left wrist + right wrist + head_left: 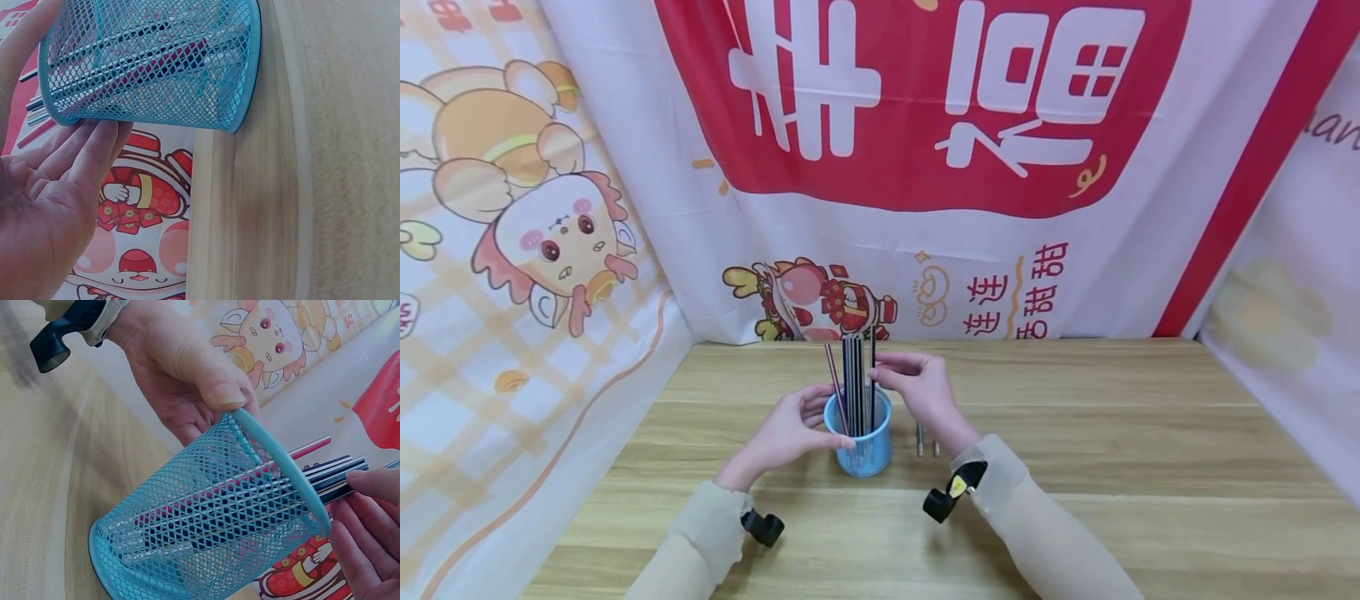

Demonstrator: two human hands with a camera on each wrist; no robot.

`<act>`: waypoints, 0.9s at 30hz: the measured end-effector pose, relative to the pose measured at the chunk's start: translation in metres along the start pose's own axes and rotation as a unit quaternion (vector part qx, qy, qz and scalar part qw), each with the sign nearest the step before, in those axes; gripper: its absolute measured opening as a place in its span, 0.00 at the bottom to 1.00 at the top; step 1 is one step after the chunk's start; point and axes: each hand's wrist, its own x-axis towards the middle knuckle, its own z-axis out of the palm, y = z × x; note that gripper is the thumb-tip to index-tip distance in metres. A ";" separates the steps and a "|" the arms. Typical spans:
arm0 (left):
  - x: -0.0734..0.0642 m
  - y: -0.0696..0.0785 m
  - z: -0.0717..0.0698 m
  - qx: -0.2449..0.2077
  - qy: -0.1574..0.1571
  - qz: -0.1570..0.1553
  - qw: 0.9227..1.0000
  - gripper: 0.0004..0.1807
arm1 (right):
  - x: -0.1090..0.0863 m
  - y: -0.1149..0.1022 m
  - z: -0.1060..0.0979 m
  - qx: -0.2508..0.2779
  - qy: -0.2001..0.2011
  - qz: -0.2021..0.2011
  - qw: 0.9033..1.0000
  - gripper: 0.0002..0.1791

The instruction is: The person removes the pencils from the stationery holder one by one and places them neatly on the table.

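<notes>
A light blue mesh pencil cup (872, 462) stands upright on the table, holding several dark striped pencils (853, 379) and a reddish one (832, 365) leaning left. My left hand (784, 433) grips the cup at its rim, thumb in front and fingers behind; in the right wrist view the thumb lies on the rim (281, 456). On the other side, my right hand (921, 387) pinches a dark pencil (873, 343) between thumb and fingers, with its lower part inside the cup. Through the mesh (156, 106), the left wrist view shows pencil shafts.
Two more pencils (920, 440) lie on the wooden table (1075, 467) right of the cup, partly hidden beneath the right hand and wrist. A printed cloth (887, 233) hangs behind the table, with more cloth at both sides. Each wrist wears a small black camera (763, 527).
</notes>
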 end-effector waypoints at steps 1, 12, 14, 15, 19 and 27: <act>0.000 0.000 0.000 -0.001 0.001 0.000 1.000 0.49 | 0.000 -0.002 0.000 0.000 0.001 0.003 1.000 0.17; 0.000 0.001 0.000 -0.004 -0.002 -0.004 1.000 0.52 | -0.001 -0.018 -0.008 0.019 0.013 -0.011 1.000 0.17; 0.000 0.001 0.000 -0.005 -0.004 -0.005 1.000 0.52 | -0.002 -0.021 -0.009 0.026 0.018 -0.020 0.999 0.17; 0.000 0.001 0.001 -0.005 -0.005 -0.005 1.000 0.52 | -0.002 -0.022 -0.010 0.032 0.022 -0.025 0.999 0.18; 0.000 0.001 0.001 -0.008 -0.006 -0.001 1.000 0.50 | -0.001 -0.028 -0.013 0.060 0.034 -0.042 0.997 0.18; -0.001 0.001 0.001 -0.008 -0.003 -0.002 1.000 0.53 | -0.001 -0.042 -0.024 0.076 0.056 -0.063 0.994 0.19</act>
